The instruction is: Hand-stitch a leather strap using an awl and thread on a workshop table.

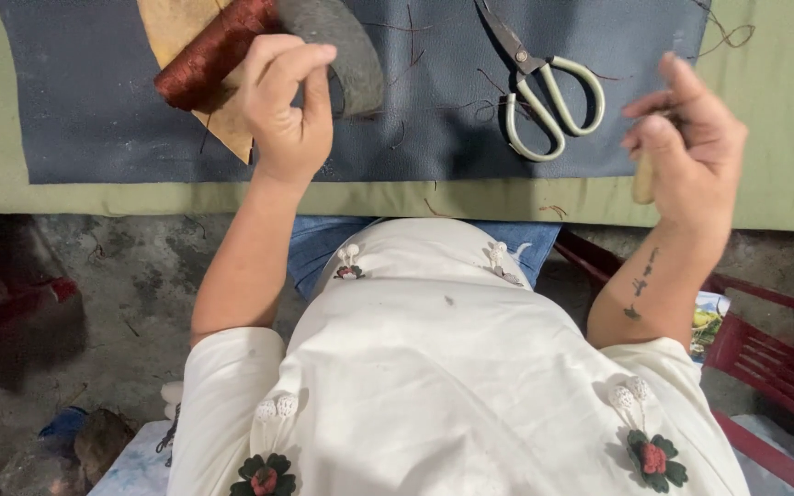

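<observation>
The fingers of the left hand (289, 110) are curled shut over the near end of a grey curved strip (342, 46), and the fingers of the right hand (686, 147) pinch closed on a small pale-handled tool (643, 179). Loose thread ends lie cut on the blue sheet (94, 110), so stitching looks to be partly done. The strip arcs away just beyond the left fingers, a dark red thread spool (213, 50) touches it on the left, and scissors (544, 87) lie open between the hands on the bench (783, 73).

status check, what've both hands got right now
Left hand closed on curved grey felt strip, beside dark red thread spool. Right hand grips pale wooden handle. Pale-handled scissors lie between.
</observation>
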